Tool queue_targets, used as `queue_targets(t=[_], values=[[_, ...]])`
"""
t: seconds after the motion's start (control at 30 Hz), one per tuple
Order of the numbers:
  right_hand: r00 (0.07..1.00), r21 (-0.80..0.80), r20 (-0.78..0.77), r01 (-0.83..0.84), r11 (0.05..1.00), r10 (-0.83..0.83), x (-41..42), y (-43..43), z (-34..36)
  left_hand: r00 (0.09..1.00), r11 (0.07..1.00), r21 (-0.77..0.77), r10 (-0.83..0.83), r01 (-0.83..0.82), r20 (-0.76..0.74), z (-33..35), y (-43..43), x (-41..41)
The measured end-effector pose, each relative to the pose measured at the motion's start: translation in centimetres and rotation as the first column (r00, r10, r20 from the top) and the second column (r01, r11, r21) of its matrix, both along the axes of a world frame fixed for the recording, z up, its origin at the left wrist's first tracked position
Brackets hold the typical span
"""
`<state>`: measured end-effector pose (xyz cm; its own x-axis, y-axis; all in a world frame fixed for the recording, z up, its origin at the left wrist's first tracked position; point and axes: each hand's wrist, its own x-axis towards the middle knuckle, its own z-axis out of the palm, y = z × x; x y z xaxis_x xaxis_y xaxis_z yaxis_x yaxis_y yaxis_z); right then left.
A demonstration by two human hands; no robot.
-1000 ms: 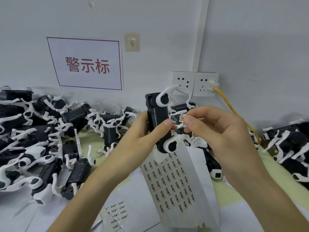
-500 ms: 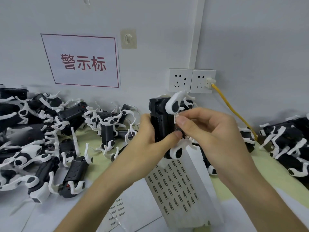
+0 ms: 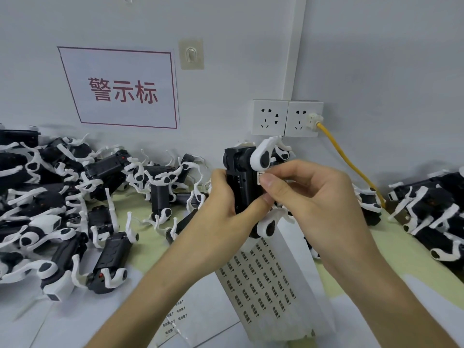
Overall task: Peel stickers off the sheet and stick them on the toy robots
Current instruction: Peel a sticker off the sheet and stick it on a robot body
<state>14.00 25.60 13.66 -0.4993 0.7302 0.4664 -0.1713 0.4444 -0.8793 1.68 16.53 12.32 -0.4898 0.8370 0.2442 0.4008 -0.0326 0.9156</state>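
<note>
Left hand [image 3: 223, 204] curled in a grip, right hand [image 3: 313, 197] pinching, both forearms raised

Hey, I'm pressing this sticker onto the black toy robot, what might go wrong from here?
1. The thumb of the right hand covers most of the sticker, so it may set crooked or creased on the toy robot without being noticed.
2. The sticker sheet stands right under the robot's white leg, beside the left hand; turning the robot may crumple it.
</note>
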Motion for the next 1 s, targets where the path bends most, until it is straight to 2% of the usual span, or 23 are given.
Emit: queue_targets(t=[0.3, 1.0], values=[[1.000, 0.012, 0.000, 0.008, 1.000, -0.008, -0.08, -0.11, -0.17, 0.998, 0.998, 0.035, 0.049, -0.048, -0.028, -0.16, 0.14, 0.55], [1.000, 0.033, 0.005, 0.023, 0.999, -0.023, -0.15, -0.19, -0.18, 0.991, 0.996, -0.017, 0.090, -0.092, -0.097, -0.20, 0.12, 0.62]])
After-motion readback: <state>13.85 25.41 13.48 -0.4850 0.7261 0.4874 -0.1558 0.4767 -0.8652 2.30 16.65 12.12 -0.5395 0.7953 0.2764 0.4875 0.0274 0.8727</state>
